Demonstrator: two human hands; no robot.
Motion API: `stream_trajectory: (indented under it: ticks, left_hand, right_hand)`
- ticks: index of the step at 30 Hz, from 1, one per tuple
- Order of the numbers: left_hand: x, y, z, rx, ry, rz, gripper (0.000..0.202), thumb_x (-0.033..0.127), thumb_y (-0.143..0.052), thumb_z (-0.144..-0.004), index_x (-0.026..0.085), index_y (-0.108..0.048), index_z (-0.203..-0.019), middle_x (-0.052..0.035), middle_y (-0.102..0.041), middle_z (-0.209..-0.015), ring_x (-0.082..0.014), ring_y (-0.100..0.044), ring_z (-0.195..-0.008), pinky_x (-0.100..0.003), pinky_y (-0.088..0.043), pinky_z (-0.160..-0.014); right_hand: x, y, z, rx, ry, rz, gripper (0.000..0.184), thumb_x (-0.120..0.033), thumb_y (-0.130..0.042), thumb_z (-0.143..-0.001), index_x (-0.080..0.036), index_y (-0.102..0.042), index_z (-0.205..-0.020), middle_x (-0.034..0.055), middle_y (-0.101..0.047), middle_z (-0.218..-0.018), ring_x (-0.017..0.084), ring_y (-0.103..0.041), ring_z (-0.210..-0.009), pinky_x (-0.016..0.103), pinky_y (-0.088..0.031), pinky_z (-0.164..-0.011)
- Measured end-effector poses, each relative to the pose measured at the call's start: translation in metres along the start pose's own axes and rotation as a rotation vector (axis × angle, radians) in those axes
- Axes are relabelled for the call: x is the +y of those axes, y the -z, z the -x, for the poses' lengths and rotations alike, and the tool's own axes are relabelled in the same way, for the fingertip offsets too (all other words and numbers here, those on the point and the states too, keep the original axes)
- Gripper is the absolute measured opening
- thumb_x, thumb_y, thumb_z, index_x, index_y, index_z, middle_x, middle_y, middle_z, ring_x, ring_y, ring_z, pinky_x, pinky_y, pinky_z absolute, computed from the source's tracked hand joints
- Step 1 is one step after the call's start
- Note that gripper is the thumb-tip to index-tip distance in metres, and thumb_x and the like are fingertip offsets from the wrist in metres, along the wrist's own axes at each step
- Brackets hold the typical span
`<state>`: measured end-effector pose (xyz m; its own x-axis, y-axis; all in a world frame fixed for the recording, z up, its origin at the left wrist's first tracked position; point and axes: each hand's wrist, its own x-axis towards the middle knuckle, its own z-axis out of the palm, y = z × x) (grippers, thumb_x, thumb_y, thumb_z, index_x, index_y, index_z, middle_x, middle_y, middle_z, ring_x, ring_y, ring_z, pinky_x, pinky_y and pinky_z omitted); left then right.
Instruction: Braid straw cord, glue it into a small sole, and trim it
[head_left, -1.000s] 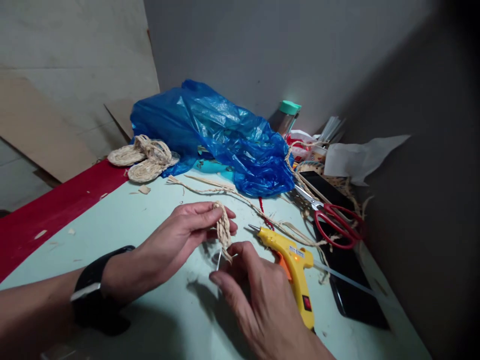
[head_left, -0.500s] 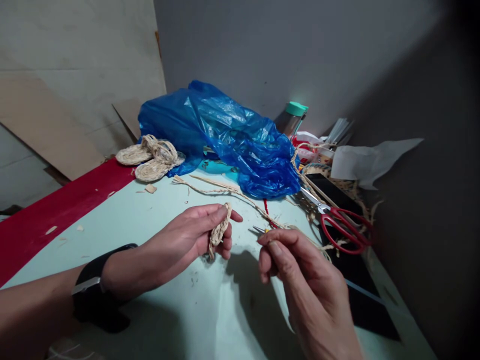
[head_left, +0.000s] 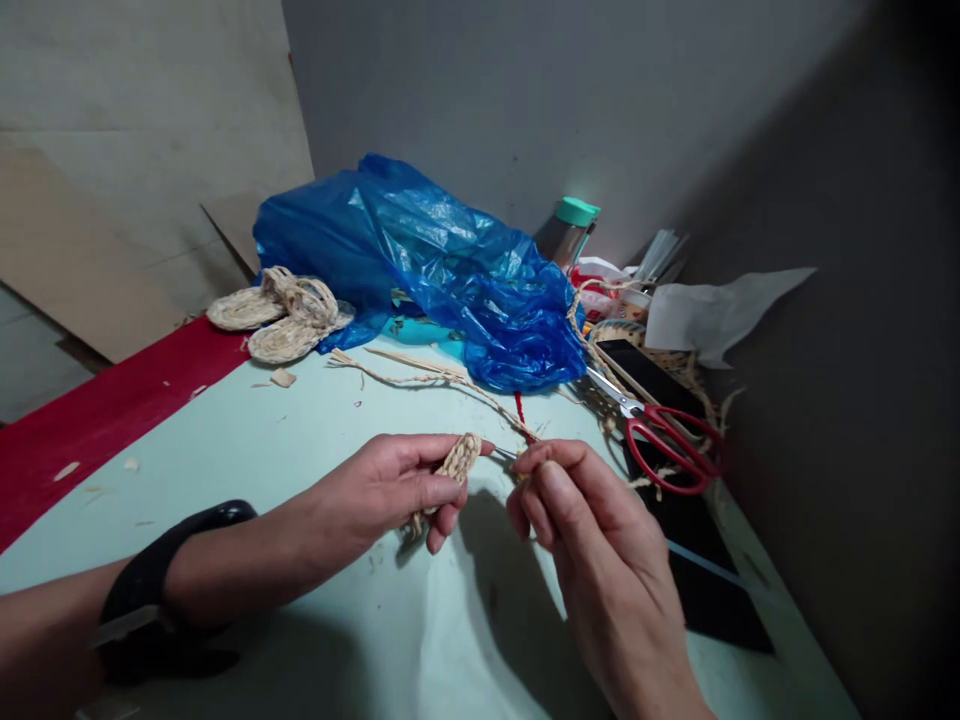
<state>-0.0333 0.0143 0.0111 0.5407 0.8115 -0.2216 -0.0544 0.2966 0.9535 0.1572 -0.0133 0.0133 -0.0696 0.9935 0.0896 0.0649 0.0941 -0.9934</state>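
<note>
My left hand (head_left: 390, 490) pinches a small braided straw piece (head_left: 459, 460) between thumb and fingers, just above the pale green table (head_left: 262, 440). A black watch is on that wrist. My right hand (head_left: 577, 510) is beside it to the right, with its fingers pinched together close to the straw piece's tip; what they hold is too small to name. A thin metal nozzle tip (head_left: 504, 453) shows between the two hands. The rest of that tool is hidden under my right hand.
A blue plastic bag (head_left: 450, 270) lies at the back, with two woven straw sandals (head_left: 277, 315) to its left. Red-handled scissors (head_left: 667, 440) rest on a black slab (head_left: 675, 520) at the right. A green-capped bottle (head_left: 570, 225), white paper (head_left: 712, 310) and a braided cord (head_left: 435, 380) lie around.
My right hand left the straw piece, rose over the yellow glue gun and now hides it, fingers pinched. My left hand turned the braid flatter and lowered it a little.
</note>
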Motion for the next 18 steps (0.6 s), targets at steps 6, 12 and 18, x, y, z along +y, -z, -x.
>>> stream_trajectory:
  ticks: [6, 12, 18]
  left_hand:
    - [0.001, -0.002, -0.001, 0.02, -0.033, -0.167, 0.014, 0.026, -0.054, -0.094, 0.018, -0.065, -0.091, 0.0029, -0.056, -0.066, -0.0132, -0.05, -0.063, -0.026, -0.039, -0.06]
    - [0.0, -0.007, -0.001, 0.042, -0.017, -0.144, 0.024, 0.022, -0.058, -0.091, 0.017, -0.069, -0.111, 0.0032, -0.058, -0.065, -0.0126, -0.053, -0.062, -0.026, -0.043, -0.061]
    - [-0.002, -0.008, 0.0, 0.099, -0.009, -0.069, 0.055, 0.025, -0.069, -0.086, 0.016, -0.056, -0.139, -0.0006, -0.07, -0.071, -0.0147, -0.065, -0.063, -0.028, -0.05, -0.065]
  right_hand:
    - [-0.006, 0.0, 0.0, -0.062, -0.024, 0.13, 0.038, -0.044, -0.049, -0.1, -0.021, -0.053, -0.07, -0.0072, -0.045, -0.046, 0.008, -0.044, -0.04, 0.022, -0.032, -0.044]
    - [-0.01, 0.002, -0.004, 0.034, 0.198, 0.319, 0.041, -0.03, -0.061, -0.093, -0.02, -0.048, -0.055, -0.0067, -0.042, -0.048, 0.007, -0.035, -0.045, 0.022, -0.031, -0.047]
    - [-0.009, 0.005, -0.003, 0.054, 0.221, 0.245, 0.016, -0.026, -0.051, -0.101, -0.023, -0.064, -0.091, -0.0024, -0.071, -0.081, 0.011, -0.066, -0.069, 0.022, -0.049, -0.064]
